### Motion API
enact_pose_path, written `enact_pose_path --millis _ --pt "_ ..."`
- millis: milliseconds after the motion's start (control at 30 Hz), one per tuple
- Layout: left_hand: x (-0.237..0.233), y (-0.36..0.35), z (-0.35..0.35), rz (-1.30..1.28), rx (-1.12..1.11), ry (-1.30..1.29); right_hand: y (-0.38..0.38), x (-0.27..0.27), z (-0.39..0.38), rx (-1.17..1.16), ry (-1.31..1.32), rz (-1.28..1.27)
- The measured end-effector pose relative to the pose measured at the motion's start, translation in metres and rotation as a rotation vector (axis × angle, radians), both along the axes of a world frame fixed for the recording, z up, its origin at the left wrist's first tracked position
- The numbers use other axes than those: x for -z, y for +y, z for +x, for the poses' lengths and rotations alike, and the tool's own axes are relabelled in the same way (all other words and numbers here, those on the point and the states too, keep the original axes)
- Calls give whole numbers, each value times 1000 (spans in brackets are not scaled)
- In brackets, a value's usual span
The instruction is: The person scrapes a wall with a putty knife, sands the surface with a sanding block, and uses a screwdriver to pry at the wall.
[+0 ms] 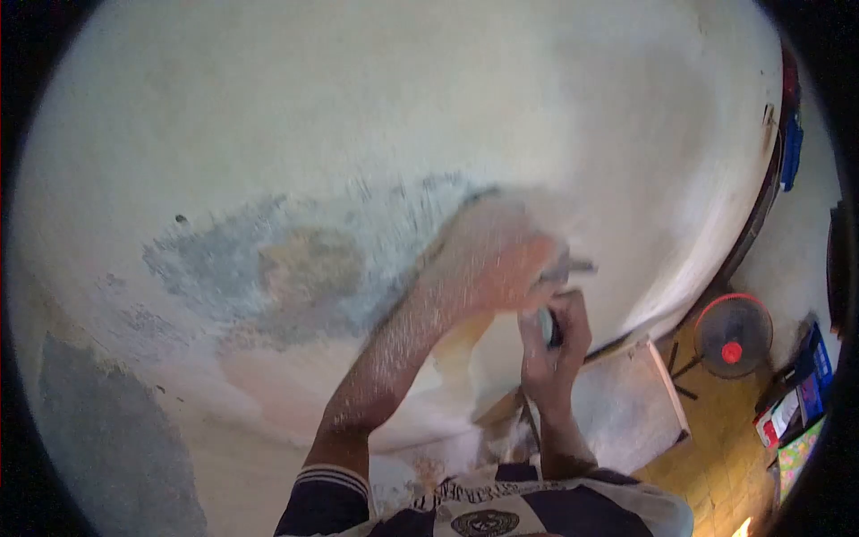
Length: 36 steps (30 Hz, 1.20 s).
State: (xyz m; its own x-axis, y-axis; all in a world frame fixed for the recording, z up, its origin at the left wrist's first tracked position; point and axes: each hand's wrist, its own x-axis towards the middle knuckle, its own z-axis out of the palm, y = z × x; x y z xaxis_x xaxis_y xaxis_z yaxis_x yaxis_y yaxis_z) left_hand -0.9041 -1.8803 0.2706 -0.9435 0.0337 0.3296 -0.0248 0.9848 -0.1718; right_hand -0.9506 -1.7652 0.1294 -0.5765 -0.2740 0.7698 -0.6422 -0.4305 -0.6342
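Note:
My left hand (523, 264) is raised in front of the pale wall, its forearm dusted with white specks. Its fingers are closed and blurred around a small grey tool (577, 267) that sticks out to the right. Just below, my right hand (559, 345) is wrapped round a small pale-green object with a dark rim (547, 328); what it is cannot be made out. The two hands are very close together. Left of them the wall (429, 98) has a rough bluish-grey patch (215, 264) with a brownish spot.
A round fan with a red rim (734, 336) stands on the yellowish floor (716, 438) at the right. Near it are a pale panel (626, 407) and a blue box (812, 380). A bare grey patch (112, 438) shows at the lower left.

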Motion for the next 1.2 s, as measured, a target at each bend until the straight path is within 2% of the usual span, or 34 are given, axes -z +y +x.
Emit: enact_pose_path --millis 67,100,167,233,400,467,567,667,767,867,967,1067,1133,1200 --pt "13 -3 4 -58 29 -57 0 4 5 -92 -131 -19" --pt "10 -5 2 -37 46 -4 -2 5 6 -134 -199 -29" --pt "11 -7 0 29 77 96 -1 0 5 -132 -214 -20" --pt "8 -5 2 -15 70 95 -2 -2 3 -128 -202 -10" --pt "11 -3 4 -16 20 29 -2 1 1 -79 -110 10" --pt "-7 0 -1 -1 -27 -10 -4 -7 1 -93 -136 -1" --pt "-8 1 3 4 -37 -115 1 -5 7 -130 -190 -7" --pt "4 -1 6 -56 -41 -7 -2 -5 4 -149 -209 17" --pt "-10 3 0 54 -91 22 -1 -7 0 -181 -261 38" --pt "10 -5 4 -16 33 138 5 -12 1 -206 -278 35" --pt "11 -3 2 -73 -25 61 0 -3 2 -222 -280 -11" --pt "-16 10 2 94 -114 -66 8 -13 0 -248 -357 63" --pt "-2 5 6 27 -44 -30 14 -14 3 -252 -389 129" --pt "-3 -1 4 -47 -17 4 6 -9 2 -260 -346 33"
